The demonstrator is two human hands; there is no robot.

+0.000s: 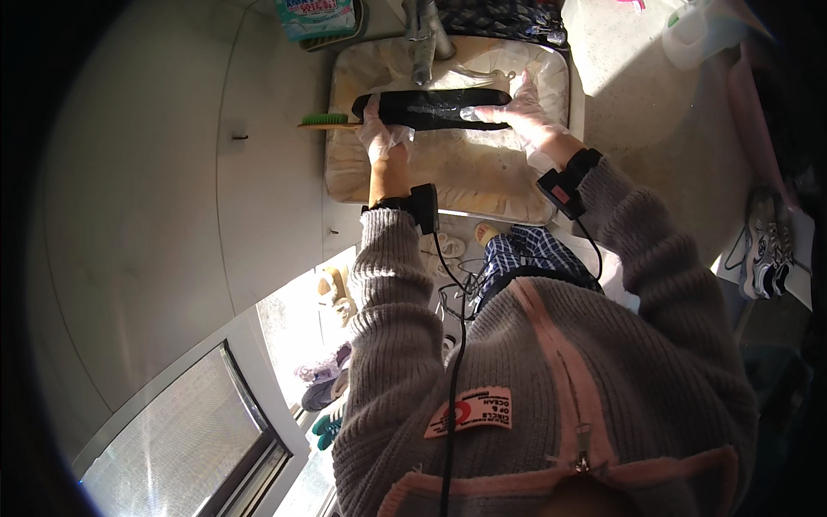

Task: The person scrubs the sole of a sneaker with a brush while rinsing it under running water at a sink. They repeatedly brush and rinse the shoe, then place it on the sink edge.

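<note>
A long black item with rounded ends (433,108), possibly a shoe or an insole, is held level over a marbled sink basin (446,187). Its surface shines as if wet. My left hand (381,132), in a clear plastic glove, grips it near the left end. That same hand also has a wooden-handled brush with green bristles (325,120), which sticks out to the left over the basin's edge. Gloved alike, my right hand (526,113) grips the right end, thumb on top. Fingers beneath the item are hidden.
A metal faucet (422,45) rises at the basin's back. Behind it lies dark patterned fabric (501,19); a printed detergent bag (316,18) stands back left. White cabinet doors (271,148) flank the left side. Sneakers (762,245) are at right, and cables (460,362) hang from my wrists.
</note>
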